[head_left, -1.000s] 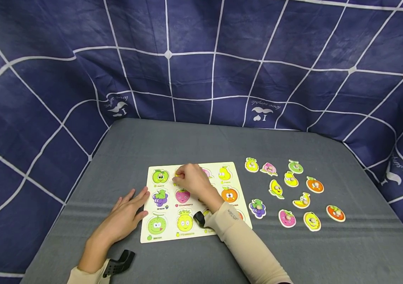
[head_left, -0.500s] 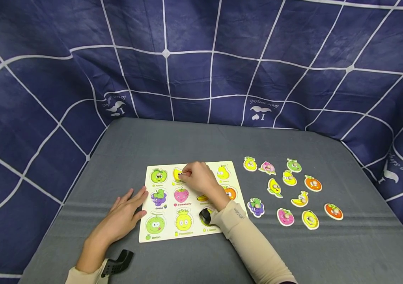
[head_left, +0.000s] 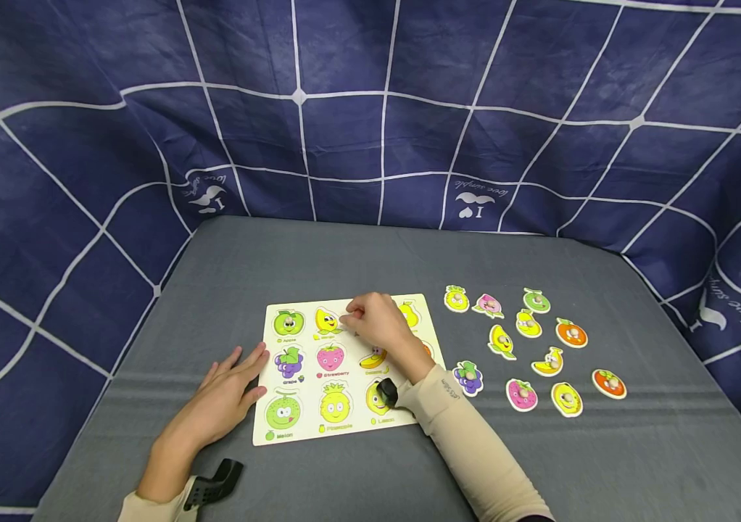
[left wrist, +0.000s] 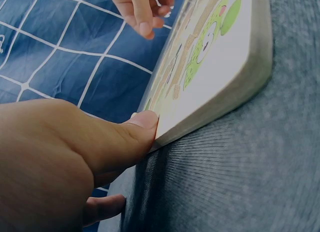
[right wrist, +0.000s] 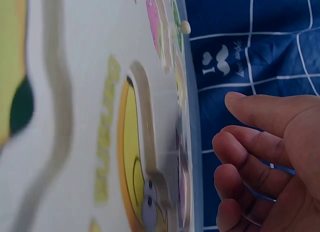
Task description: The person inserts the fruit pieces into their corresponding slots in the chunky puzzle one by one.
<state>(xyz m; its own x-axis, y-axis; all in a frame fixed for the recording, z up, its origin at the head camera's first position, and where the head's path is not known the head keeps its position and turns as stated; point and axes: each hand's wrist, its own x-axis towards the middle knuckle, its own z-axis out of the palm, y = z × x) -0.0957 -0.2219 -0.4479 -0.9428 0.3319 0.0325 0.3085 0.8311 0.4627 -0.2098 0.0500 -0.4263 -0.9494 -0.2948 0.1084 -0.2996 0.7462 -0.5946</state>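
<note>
A cream fruit puzzle board [head_left: 308, 433] lies on the grey table, with its fruit pictures in recessed slots. An apple piece [head_left: 288, 323] with a small knob sits in the top left slot. My left hand [head_left: 230, 395] rests beside the board's left edge, and its thumb [left wrist: 142, 123] touches the board's corner in the left wrist view. Over the upper right part of the board is my right hand [head_left: 380, 322]. Its fingers [right wrist: 232, 147] are loosely bent with nothing between them in the right wrist view. The hand hides the peach slot; the mango picture [head_left: 327, 320] shows beside its fingertips.
Several knobbed fruit pieces lie scattered right of the board, among them a grape piece [head_left: 468, 378], a strawberry piece [head_left: 522, 395], a lemon piece [head_left: 567, 399] and an orange piece [head_left: 571, 333]. A blue checked cloth [head_left: 344, 138] hangs behind and around the table.
My right hand has moved off the mango slot to the right, uncovering the mango picture and the banana picture. My left hand stays at the board's edge. The view has shifted slightly.
</note>
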